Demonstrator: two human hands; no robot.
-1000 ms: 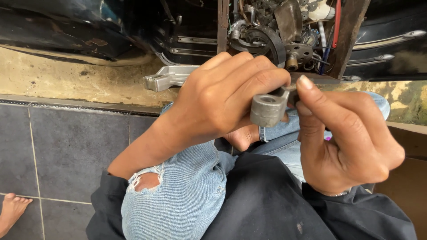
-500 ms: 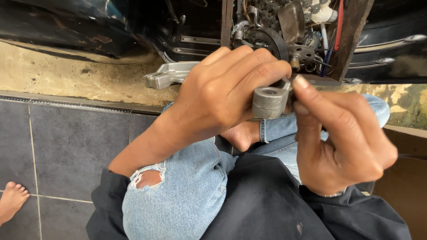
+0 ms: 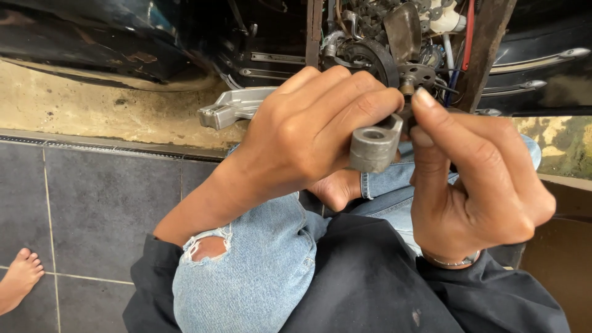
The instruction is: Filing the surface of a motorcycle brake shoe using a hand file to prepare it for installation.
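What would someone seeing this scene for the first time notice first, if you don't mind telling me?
At the centre, the left hand and right hand together grip a grey metal part with a round hole, held above a knee in torn blue jeans. Behind them, at top, sits exposed dark machinery with a silver metal bracket jutting left. A bare foot rests on the grey tiles at lower left.

The far end of the grey cast-metal part with a round bore is covered by the fingers of the left hand and the right hand. The silver bracket is partly hidden behind the left hand. The bare foot is cut off by the left edge. The dark machine's small mechanism parts are truncated at the top edge and cannot be identified.
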